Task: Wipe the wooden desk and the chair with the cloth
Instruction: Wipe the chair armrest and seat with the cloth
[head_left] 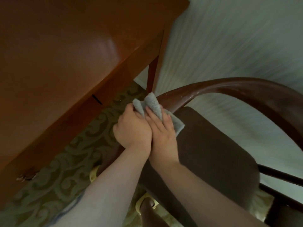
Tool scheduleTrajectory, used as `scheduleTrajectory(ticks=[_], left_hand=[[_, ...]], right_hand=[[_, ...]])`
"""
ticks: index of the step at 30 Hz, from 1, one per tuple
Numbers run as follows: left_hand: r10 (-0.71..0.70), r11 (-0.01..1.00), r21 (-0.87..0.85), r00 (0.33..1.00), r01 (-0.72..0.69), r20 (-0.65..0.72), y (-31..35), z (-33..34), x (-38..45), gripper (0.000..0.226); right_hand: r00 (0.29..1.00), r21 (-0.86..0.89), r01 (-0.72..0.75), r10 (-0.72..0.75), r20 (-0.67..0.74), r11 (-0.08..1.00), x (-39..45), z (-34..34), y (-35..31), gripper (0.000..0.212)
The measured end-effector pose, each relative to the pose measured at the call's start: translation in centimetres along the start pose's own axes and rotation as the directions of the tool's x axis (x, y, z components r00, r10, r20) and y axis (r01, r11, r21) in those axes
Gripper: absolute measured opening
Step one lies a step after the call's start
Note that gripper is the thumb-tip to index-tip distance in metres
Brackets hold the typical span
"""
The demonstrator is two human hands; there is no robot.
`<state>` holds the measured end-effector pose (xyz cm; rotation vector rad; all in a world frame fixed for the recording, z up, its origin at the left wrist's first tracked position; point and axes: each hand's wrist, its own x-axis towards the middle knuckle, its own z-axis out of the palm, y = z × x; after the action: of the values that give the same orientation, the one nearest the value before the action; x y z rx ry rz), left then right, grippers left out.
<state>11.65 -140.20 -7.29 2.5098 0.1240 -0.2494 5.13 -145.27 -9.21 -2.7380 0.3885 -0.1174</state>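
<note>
Both hands, left hand (132, 128) and right hand (162, 133), are gripping the soft, light cloth (152, 106), fingers curled round its folds, bunching beyond the fingertips against the chair (213, 89) rail.

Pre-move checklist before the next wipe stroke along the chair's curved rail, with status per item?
1. Cloth held: ok, left hand and right hand both grip it.
2. Cloth on the chair rail: ok, at its near end.
3. Rail path ahead free: ok.
4. Whitish specks on rail: not ok, unwiped.
5. Desk already wiped: cannot tell.
</note>
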Motion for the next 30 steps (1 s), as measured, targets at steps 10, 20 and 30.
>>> scheduleTrajectory(ticks=[10,20,30], left_hand=[[0.203,0.941,0.269,0.979,-0.205,0.035,0.9,1.5,-0.3,0.032],[0.253,0.878,0.346,0.934,-0.332,0.253,0.5,0.1,1.0,0.026],[0.246,0.860,0.406,0.948,-0.309,0.200,0.8,0.7,1.1,0.041]], right_hand=[[0.995,-0.094,0.088,-0.084,0.043,0.992,-0.5,-1.1,4.1,0.060],[1.000,-0.099,-0.006,0.005,-0.007,0.995,0.5,-2.8,5.0,0.072],[0.935,0.002,-0.309,0.304,-0.180,0.951,4.4,-4.6,6.1,0.051]])
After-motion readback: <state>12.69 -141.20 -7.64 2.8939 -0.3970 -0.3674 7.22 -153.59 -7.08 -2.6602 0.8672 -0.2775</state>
